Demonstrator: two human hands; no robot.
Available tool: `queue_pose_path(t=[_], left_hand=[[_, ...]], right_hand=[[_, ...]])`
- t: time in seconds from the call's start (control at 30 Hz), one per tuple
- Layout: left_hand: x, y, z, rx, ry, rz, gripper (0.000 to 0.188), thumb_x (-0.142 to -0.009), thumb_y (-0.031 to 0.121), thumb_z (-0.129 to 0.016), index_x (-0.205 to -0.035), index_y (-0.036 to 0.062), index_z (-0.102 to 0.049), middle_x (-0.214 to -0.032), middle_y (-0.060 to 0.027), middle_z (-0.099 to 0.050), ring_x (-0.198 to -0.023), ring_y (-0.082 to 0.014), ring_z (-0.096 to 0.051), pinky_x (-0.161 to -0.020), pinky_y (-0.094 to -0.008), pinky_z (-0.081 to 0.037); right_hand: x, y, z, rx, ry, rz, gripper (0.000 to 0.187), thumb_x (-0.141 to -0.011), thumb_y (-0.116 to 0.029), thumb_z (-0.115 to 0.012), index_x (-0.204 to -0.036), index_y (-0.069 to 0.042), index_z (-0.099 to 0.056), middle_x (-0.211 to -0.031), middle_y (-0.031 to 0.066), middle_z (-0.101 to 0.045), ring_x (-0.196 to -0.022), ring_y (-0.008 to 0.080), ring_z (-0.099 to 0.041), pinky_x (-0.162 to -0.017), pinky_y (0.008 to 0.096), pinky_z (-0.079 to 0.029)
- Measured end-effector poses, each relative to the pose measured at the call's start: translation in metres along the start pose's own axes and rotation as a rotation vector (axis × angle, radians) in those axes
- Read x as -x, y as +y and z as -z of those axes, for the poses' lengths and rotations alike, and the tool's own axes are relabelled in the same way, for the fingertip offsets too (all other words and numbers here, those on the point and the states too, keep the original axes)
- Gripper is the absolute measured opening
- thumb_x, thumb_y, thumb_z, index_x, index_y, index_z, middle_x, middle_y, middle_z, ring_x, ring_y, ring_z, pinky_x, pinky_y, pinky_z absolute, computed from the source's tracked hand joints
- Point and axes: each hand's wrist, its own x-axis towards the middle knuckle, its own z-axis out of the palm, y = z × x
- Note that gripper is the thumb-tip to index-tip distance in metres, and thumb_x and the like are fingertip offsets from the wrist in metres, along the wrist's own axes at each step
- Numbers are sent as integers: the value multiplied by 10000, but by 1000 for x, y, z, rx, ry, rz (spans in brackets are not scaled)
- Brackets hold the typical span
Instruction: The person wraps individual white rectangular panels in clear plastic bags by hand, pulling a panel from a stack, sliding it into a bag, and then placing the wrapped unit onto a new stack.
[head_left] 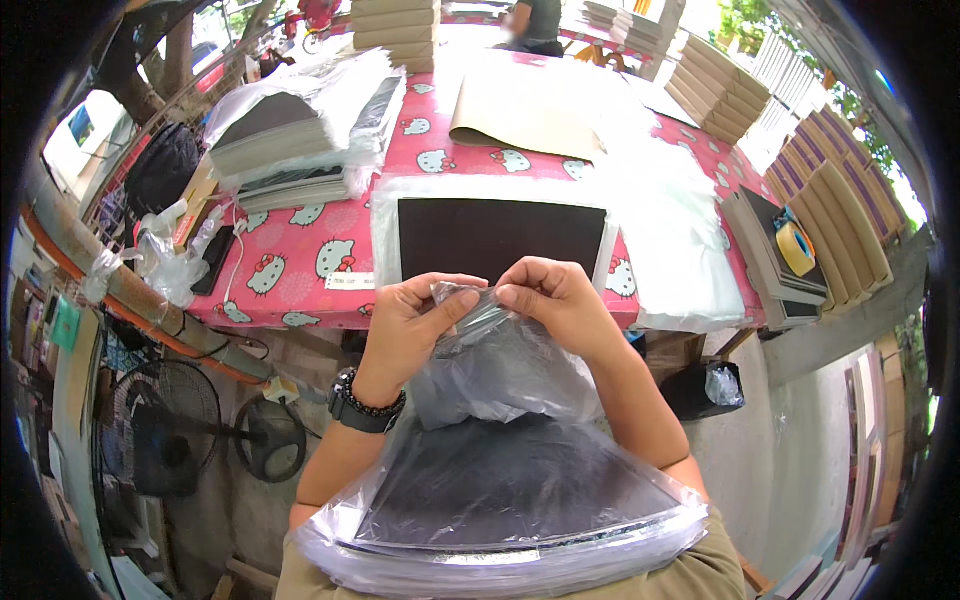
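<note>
My left hand (pixel 418 325), with a black watch and beaded bracelet at its wrist, pinches the edge of a clear plastic bag (pixel 500 375). Closed on the same edge, close beside it, is my right hand (pixel 552 305). Crumpled film hangs below the fingers. Against my body rests a stack of dark flat panels wrapped in clear plastic (pixel 490 490). Just beyond my hands, a black rectangular panel (pixel 500 238) lies on whitish plastic sheeting on the table. The fingertips hide its near edge.
A pink patterned cloth (pixel 290 275) covers the table. Wrapped panels (pixel 275 140) are piled at the left; clear bags (pixel 680 240) lie at the right. A tape roll (pixel 796 248) rests on more panels beside cardboard boxes (pixel 845 220). Below left stands a fan (pixel 165 425). Another person (pixel 540 25) is beyond.
</note>
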Motion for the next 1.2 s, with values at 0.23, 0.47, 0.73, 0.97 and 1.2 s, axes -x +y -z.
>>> queue_pose_path(t=[0.23, 0.47, 0.73, 0.97, 1.2], left_hand=[[-7, -30, -10, 296, 37, -144, 256, -849, 269, -526, -829, 18, -573, -667, 51, -519, -580, 2, -458, -463, -165, -352], [11, -62, 52, 738, -686, 23, 367, -808, 338, -564, -917, -4, -486, -692, -18, -546, -569, -76, -490, -566, -214, -399], [13, -7, 19, -778, 175, -658, 460, -730, 321, -646, -1083, 67, -500, -783, -44, -561, -850, -186, -521, -797, -331, -366], [29, -6, 17, 178, -501, -94, 269, -840, 307, -493, -883, 54, -573, -804, -121, -599, -808, -254, -559, -740, -352, -429], [21, -29, 64, 1214, 29, 84, 547, -845, 493, -369, -1116, 26, -457, -875, -111, -582, -826, -239, -572, -812, -427, -432]], right_hand=[[8, 10, -26, 419, 323, 264, 160, -839, -151, -509, -782, -1, -504, -626, 147, -533, -581, 262, -570, -510, 299, -417], [19, 2, 12, -1186, 21, 176, 204, -905, -217, -375, -820, -49, -454, -590, 30, -471, -465, 162, -471, -426, 271, -399], [23, -10, 6, -156, 72, 129, 148, -872, -164, -469, -818, -28, -487, -620, 20, -535, -487, 43, -443, -429, 180, -349], [25, -29, 4, 235, -308, 88, 111, -730, -88, -622, -780, 2, -578, -687, 58, -606, -601, 113, -566, -538, 225, -431], [48, 49, 39, -511, -573, 464, 168, -734, -134, -655, -794, 15, -604, -831, 134, -618, -747, 232, -586, -664, 347, -454]])
